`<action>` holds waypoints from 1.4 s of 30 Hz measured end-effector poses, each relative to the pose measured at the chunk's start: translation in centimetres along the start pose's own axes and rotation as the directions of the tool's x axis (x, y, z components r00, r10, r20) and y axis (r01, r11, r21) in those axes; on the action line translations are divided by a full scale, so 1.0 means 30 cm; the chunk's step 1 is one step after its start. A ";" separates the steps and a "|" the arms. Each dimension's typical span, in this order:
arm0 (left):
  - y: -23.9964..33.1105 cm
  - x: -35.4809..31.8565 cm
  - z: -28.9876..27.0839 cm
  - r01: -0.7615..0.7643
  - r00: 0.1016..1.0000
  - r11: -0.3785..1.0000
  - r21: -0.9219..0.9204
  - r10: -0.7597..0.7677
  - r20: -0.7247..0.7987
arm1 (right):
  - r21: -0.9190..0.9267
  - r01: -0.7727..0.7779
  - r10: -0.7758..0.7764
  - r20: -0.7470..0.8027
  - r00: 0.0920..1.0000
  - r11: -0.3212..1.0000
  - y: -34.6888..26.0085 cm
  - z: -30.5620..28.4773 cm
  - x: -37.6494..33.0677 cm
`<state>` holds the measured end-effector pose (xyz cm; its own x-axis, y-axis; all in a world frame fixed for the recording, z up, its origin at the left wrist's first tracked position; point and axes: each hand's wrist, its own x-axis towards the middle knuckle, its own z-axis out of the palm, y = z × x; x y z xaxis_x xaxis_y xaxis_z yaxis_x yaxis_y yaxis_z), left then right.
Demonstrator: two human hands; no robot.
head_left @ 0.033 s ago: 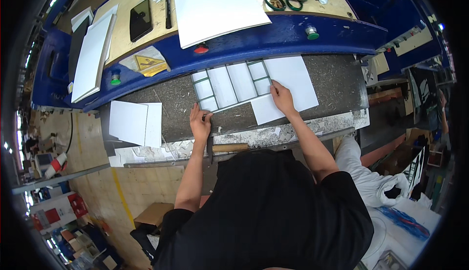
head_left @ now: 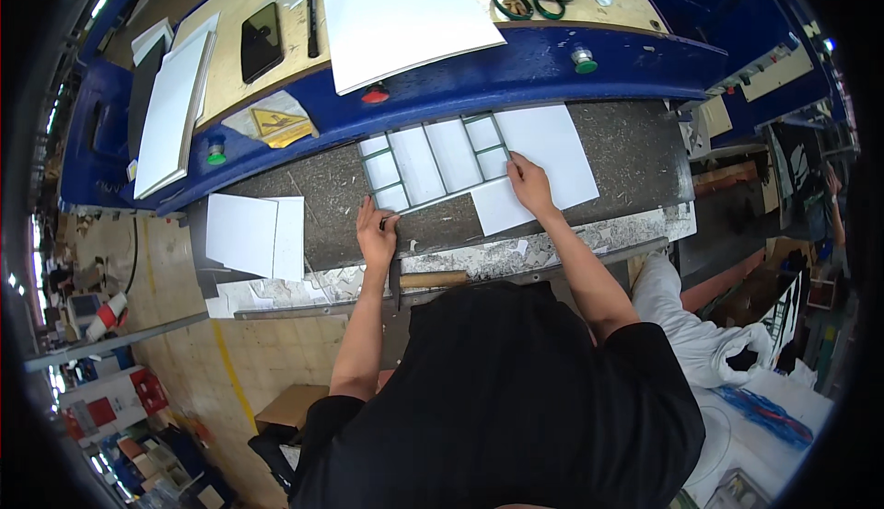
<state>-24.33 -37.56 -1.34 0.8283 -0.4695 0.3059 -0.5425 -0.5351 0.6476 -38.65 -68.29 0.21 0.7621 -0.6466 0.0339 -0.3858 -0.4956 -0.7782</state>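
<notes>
A rectangular frame [head_left: 436, 159] with thin dark green-grey walls and dividers lies on the dark worktop, white showing inside its compartments. It looks like a cutting die, though I cannot be sure. At its near left corner, my left hand [head_left: 377, 237] holds the edge with fingers and thumb drawn together. My right hand [head_left: 531, 189] has its fingers closed at the right end of the frame. White sheet [head_left: 564, 155] shows beside and beneath my right hand. The fingertips' exact contact is partly hidden.
Cut white sheets [head_left: 241, 233] lie on the left of the dark worktop [head_left: 635, 159]. A blue machine beam [head_left: 645, 65] runs behind, with red [head_left: 375, 94] and green [head_left: 584, 61] buttons. Its shelf carries a phone [head_left: 261, 42], marker [head_left: 313, 26], white sheets [head_left: 405, 17] and green-handled scissors [head_left: 543, 5].
The view has shifted very slightly. Both hands stay in place on the frame.
</notes>
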 end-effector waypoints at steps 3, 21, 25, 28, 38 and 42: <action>0.004 -0.001 0.003 -0.034 0.999 0.999 0.009 0.034 0.001 | 0.008 -0.006 0.006 -0.034 0.999 1.000 -0.003 -0.005 -0.008; 0.029 -0.008 0.003 0.060 0.998 0.997 0.053 -0.062 0.023 | 0.094 -0.032 0.036 -0.043 0.998 0.995 0.014 -0.005 -0.016; 0.047 -0.018 0.008 0.112 0.993 0.994 0.008 -0.112 0.026 | 0.096 0.009 -0.002 -0.063 0.998 0.995 0.038 -0.005 -0.015; 0.048 -0.035 0.016 0.111 0.994 0.994 -0.018 -0.111 0.005 | 0.080 -0.026 0.029 -0.034 0.999 0.996 0.025 -0.005 -0.018; 0.005 -0.035 0.018 0.098 0.995 0.995 -0.004 -0.098 -0.023 | 0.066 -0.030 0.032 -0.033 0.999 0.997 0.001 0.005 -0.006; 0.011 -0.033 0.021 0.105 0.992 0.992 -0.074 -0.109 -0.058 | 0.069 -0.035 0.038 -0.046 0.998 0.997 0.001 0.017 -0.005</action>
<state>-25.40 -37.71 -1.87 0.8892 -0.3671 0.2732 -0.4410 -0.5279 0.7258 -38.52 -67.90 -0.14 0.7224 -0.6907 0.0330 -0.3752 -0.4316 -0.8203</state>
